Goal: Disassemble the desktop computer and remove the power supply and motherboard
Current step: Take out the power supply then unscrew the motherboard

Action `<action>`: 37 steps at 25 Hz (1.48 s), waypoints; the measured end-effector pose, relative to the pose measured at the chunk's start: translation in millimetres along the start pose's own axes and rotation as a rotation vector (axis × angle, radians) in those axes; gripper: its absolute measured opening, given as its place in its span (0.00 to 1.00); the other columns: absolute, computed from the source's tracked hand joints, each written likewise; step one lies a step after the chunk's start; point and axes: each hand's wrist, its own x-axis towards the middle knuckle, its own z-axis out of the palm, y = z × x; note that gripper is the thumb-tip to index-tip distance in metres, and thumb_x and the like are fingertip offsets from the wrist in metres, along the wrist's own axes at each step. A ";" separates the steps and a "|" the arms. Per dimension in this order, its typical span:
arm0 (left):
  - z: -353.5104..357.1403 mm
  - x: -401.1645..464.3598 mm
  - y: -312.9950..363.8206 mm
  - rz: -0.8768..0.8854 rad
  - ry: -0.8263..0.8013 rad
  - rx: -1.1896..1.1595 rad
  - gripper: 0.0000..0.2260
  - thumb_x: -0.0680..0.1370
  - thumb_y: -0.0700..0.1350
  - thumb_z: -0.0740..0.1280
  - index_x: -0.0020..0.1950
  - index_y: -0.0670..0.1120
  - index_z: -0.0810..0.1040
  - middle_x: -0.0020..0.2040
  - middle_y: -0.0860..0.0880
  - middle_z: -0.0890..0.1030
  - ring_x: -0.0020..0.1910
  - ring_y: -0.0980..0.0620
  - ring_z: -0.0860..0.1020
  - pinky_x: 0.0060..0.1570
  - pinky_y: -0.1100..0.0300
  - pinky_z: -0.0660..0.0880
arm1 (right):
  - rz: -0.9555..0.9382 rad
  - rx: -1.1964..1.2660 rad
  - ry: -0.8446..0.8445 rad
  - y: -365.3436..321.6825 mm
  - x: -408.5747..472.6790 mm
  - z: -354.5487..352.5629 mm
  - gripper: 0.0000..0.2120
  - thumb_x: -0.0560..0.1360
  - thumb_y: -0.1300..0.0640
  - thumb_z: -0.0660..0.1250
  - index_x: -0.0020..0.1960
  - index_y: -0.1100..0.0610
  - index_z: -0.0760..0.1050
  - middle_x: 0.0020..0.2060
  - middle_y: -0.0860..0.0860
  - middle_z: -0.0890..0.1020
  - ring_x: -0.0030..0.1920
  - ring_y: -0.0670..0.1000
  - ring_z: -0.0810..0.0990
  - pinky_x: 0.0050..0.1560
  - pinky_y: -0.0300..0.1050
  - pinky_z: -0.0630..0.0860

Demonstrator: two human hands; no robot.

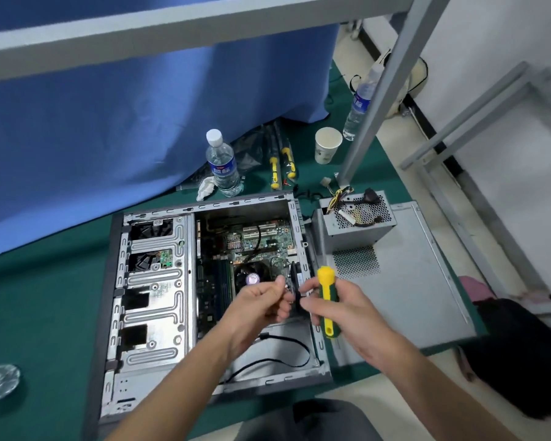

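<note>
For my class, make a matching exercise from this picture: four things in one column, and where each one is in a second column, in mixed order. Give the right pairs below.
Things
1. power supply
2. motherboard
3. screwdriver
4. paper cup

Places
A. gripped in the right hand
B. standing on the green mat behind the case, near a metal post
C. inside the open computer case
D. out of the case, resting on the removed side panel

Pairs: 1-D, 2-C, 3-A, 4-B
</note>
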 end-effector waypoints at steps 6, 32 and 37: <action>13.0 -11.4 -15.1 0.001 0.021 0.100 0.15 0.76 0.55 0.67 0.36 0.47 0.85 0.30 0.46 0.78 0.31 0.53 0.73 0.36 0.63 0.73 | -0.136 -0.259 0.126 25.0 -1.4 15.0 0.03 0.71 0.52 0.75 0.42 0.49 0.81 0.34 0.52 0.83 0.33 0.48 0.78 0.38 0.51 0.80; -130.1 2.3 -36.9 0.370 0.881 1.471 0.31 0.74 0.57 0.55 0.78 0.55 0.57 0.77 0.46 0.58 0.76 0.44 0.56 0.71 0.39 0.56 | 0.120 -0.623 0.607 116.9 103.9 -31.3 0.11 0.77 0.59 0.68 0.36 0.56 0.74 0.28 0.50 0.75 0.29 0.50 0.72 0.28 0.40 0.63; -130.0 0.6 -33.9 0.358 0.869 1.476 0.32 0.73 0.58 0.55 0.78 0.54 0.58 0.77 0.44 0.59 0.75 0.43 0.57 0.70 0.39 0.56 | -0.033 -0.398 0.528 95.5 50.6 -39.6 0.06 0.77 0.58 0.67 0.41 0.54 0.76 0.26 0.44 0.70 0.27 0.43 0.67 0.30 0.37 0.70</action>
